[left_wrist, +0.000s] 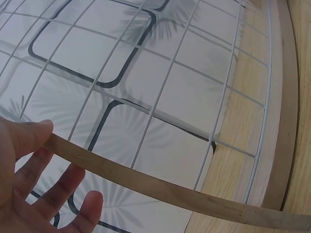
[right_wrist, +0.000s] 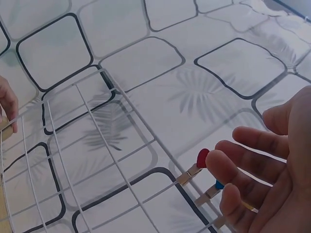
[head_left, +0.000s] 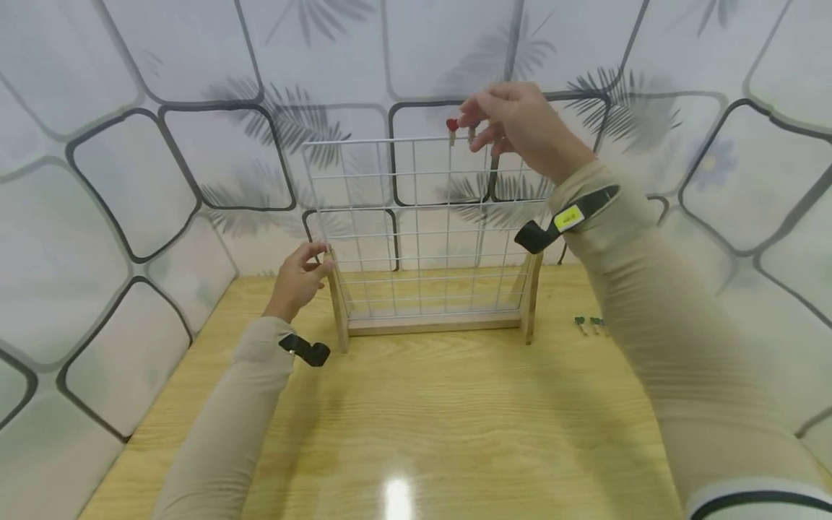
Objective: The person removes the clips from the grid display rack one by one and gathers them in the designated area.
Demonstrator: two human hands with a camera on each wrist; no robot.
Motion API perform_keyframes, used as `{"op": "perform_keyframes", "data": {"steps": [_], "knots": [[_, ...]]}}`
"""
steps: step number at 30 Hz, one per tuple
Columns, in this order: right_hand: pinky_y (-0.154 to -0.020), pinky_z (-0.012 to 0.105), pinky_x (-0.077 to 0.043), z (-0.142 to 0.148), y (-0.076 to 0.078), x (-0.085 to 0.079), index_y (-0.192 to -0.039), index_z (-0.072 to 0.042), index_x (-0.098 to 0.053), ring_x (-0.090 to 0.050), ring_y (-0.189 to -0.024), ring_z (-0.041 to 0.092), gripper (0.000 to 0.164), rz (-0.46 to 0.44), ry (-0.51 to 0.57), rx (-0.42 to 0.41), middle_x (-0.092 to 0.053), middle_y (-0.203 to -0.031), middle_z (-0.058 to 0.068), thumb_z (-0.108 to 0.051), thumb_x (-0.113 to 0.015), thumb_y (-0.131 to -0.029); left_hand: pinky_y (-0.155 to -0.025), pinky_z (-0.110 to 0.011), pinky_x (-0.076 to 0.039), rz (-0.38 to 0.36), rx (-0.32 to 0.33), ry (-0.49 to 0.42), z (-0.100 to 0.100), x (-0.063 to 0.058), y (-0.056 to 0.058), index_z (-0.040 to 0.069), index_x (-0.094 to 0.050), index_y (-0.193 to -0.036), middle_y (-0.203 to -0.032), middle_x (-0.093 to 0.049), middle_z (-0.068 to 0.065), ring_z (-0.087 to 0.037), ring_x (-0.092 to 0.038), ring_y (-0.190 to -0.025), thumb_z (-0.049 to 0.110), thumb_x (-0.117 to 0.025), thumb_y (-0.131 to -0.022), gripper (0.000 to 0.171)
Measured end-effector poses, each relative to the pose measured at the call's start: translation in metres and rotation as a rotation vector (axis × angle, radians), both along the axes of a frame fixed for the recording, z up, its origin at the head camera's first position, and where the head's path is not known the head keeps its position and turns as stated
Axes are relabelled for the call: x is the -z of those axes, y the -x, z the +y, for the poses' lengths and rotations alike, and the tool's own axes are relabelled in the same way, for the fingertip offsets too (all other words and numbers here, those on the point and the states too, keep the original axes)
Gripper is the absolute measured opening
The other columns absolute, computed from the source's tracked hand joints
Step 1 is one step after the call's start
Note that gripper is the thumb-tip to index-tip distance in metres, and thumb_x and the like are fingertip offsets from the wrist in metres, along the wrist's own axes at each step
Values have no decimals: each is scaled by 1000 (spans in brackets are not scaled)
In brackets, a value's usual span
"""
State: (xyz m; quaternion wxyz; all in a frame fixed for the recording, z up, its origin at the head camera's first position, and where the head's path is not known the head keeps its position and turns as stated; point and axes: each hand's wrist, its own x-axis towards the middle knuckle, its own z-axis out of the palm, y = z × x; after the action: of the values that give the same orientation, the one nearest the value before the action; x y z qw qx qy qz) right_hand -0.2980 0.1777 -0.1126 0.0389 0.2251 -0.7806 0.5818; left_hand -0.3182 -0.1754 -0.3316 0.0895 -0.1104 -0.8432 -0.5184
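Note:
A white wire grid stands upright in a wooden stand on the table. My left hand grips the top of the stand's left post, thumb on one side and fingers on the other, as the left wrist view shows at the post. Clipped to the grid's top wire are a small wooden clothespin with a red heart and one with a blue top. A third clothespin is partly hidden by fingers. My right hand hovers beside these clothespins, fingers loosely bent and thumb apart, pinching nothing.
Small clothespins with green tops lie on the wooden table right of the stand, some partly behind my right sleeve. A patterned cloth with dark outlines and leaf prints hangs behind and at both sides.

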Motion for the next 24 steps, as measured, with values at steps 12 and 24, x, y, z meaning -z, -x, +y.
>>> {"op": "perform_keyframes", "data": {"steps": [12,24], "knots": [[-57,21,-47,-21,19,-2,-119,-4,-60,-66,-80,18,26,-40,-155,127,-60,-112,6,-22,-53,-102,-85,-50,-51,-16,-6,28,-2,6,-4,5,-49,-139,-147,-42,-17,-35,-54,-117,20,-58,-99,43],[-65,25,-51,-29,26,-8,-130,-8,-59,-66,-83,14,32,8,-437,233,-63,-120,9,-18,-57,-99,-81,-44,-52,20,-8,27,-1,1,0,4,-49,-138,-146,-43,-18,-35,-55,-115,19,-58,-99,42]]}}
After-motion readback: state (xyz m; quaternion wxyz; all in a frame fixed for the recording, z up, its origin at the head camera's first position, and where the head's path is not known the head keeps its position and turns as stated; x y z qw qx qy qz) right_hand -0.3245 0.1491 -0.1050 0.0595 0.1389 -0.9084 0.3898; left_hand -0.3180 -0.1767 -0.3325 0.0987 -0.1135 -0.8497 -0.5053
